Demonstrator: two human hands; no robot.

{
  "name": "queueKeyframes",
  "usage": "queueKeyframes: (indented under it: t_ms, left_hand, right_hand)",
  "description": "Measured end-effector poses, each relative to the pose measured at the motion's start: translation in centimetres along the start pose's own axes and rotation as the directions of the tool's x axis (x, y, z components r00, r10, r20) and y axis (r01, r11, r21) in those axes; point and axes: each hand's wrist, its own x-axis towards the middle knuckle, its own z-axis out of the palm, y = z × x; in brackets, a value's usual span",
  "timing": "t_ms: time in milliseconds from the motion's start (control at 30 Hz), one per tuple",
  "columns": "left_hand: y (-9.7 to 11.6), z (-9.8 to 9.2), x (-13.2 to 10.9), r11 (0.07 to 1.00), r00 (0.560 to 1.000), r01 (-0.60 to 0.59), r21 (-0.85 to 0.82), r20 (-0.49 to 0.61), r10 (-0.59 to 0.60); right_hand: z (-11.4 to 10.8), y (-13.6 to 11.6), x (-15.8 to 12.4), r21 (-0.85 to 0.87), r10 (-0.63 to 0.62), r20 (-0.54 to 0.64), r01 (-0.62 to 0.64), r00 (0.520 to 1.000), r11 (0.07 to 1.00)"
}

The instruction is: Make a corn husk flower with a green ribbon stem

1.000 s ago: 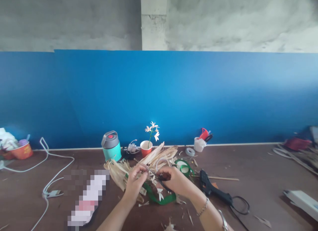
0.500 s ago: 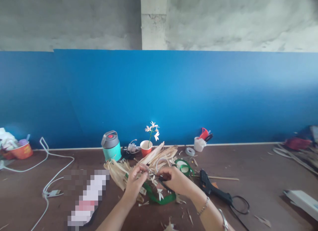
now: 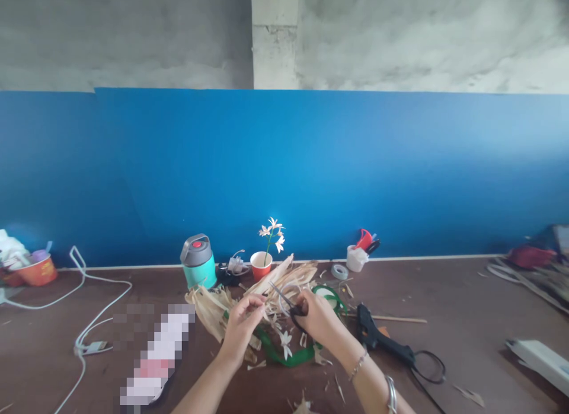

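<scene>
My right hand (image 3: 313, 316) is closed round the dark handles of a pair of scissors (image 3: 288, 301), whose blades point up and to the left. To its left, my left hand (image 3: 245, 320) is pinched, and what sits between its fingertips is too small to make out. Dried husk strips (image 3: 288, 277) lie just behind both hands, with more pale husks (image 3: 211, 310) on the left. Below the hands, a white husk flower (image 3: 285, 343) rests near a loop of green ribbon (image 3: 291, 359).
A paper cup (image 3: 261, 266) holding a flower stem stands behind the husks, beside a turquoise flask (image 3: 198, 266). To the right lie a black glue gun (image 3: 382, 340) with its cord, a thin stick (image 3: 400, 319) and a tape roll (image 3: 340, 271). White cables (image 3: 104, 310) run along the left.
My right hand has moved slightly up and right with the scissors, and the blades now point more upward, away from my left fingertips. My left hand stays almost in place.
</scene>
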Motion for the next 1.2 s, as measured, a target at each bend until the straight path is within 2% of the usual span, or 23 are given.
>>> queueKeyframes:
  t_ms: [133,267,400,567,767,833,933,1000,1200]
  left_hand:
    - [0.2,0.1,-0.2,0.985,0.994,0.110,-0.134,0.010,-0.110]
    - [-0.1,0.1,-0.2,0.966,0.987,0.161,-0.201,0.048,-0.155]
    - [-0.3,0.2,-0.1,0.933,0.972,0.223,-0.281,0.131,-0.193]
    - [-0.3,0.3,-0.2,0.903,0.956,0.284,-0.323,0.169,-0.241]
    - [-0.1,0.4,-0.2,0.843,0.932,0.349,-0.410,0.246,-0.266]
    - [0.1,0.5,-0.2,0.821,0.922,0.375,-0.430,0.260,-0.285]
    - [0.6,0.8,-0.3,0.789,0.903,0.420,-0.449,0.294,-0.313]
    - [0.9,0.9,-0.4,0.772,0.886,0.453,-0.447,0.319,-0.336]
    - [0.8,1.1,-0.6,0.755,0.854,0.509,-0.414,0.353,-0.382]
  right_hand:
    - [0.6,0.3,-0.1,-0.098,0.022,0.000,-0.021,1.000,0.995]
    - [1.4,0.6,-0.2,-0.156,0.045,-0.006,-0.045,0.999,0.987]
    - [1.9,0.9,0.0,-0.148,0.076,0.018,-0.072,0.997,0.986]
    - [1.6,1.0,0.1,-0.113,0.084,0.063,-0.077,0.994,0.991]
    - [0.7,-0.3,-0.8,-0.073,-0.057,0.025,0.059,0.998,0.996]
    - [0.5,-1.0,-0.9,-0.018,-0.139,0.001,0.139,0.990,0.990]
    - [0.4,-1.9,-1.2,0.131,-0.333,-0.068,0.340,0.940,0.931]
    - [0.3,-2.4,-1.4,0.181,-0.412,-0.104,0.425,0.905,0.887]
    - [-0.2,-2.7,-1.6,0.190,-0.425,-0.073,0.431,0.902,0.882]
